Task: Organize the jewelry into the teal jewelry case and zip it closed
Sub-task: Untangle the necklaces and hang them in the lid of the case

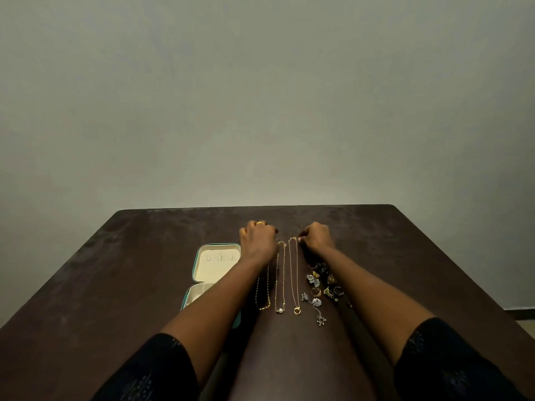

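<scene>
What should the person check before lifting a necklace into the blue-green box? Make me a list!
1. Teal case open: ok.
2. Three necklaces lie side by side, not crossing: ok.
3. Rings and earrings sit apart from the chains: ok.
4. Right hand has a grip on a chain end: cannot tell.
5. Left hand has a grip on a chain end: cannot tell.
6. Case's near half free: cannot tell, the left arm covers it.
</scene>
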`<state>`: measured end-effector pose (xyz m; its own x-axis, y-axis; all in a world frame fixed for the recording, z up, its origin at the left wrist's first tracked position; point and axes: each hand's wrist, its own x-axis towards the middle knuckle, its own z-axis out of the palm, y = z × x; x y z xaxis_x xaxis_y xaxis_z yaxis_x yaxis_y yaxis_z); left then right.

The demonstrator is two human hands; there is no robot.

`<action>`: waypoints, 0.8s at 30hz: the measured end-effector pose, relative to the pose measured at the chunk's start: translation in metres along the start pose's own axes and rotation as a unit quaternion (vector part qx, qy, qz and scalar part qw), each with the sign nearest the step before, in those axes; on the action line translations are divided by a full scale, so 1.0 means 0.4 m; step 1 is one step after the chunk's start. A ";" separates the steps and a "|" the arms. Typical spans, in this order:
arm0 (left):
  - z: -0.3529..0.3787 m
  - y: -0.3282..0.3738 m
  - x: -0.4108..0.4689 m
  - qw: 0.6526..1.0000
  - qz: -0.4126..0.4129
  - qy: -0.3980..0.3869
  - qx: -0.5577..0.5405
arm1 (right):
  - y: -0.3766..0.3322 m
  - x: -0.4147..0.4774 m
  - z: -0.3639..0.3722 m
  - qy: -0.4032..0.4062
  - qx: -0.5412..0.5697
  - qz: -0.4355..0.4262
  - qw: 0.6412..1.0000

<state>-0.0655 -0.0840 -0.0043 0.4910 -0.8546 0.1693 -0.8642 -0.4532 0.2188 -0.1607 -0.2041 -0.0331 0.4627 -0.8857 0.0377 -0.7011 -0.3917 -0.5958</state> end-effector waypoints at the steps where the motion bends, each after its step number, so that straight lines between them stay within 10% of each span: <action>1: 0.009 0.009 0.011 1.000 -0.004 -0.010 0.001 | -0.002 0.010 0.010 -0.003 -0.001 -0.001 1.000; 13: 0.075 0.035 0.066 0.997 -0.043 -0.037 -0.042 | -0.012 0.044 0.057 -0.015 -0.073 -0.010 0.997; 24: 0.053 0.047 0.051 0.949 -0.075 -0.079 -0.296 | -0.053 -0.001 -0.068 -0.106 0.189 -0.053 0.975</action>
<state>-0.0740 -0.1154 -0.0170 0.5409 -0.8400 -0.0420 -0.5490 -0.3905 0.7390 -0.1608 -0.2021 0.0014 0.6514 -0.7582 -0.0278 -0.4120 -0.3227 -0.8521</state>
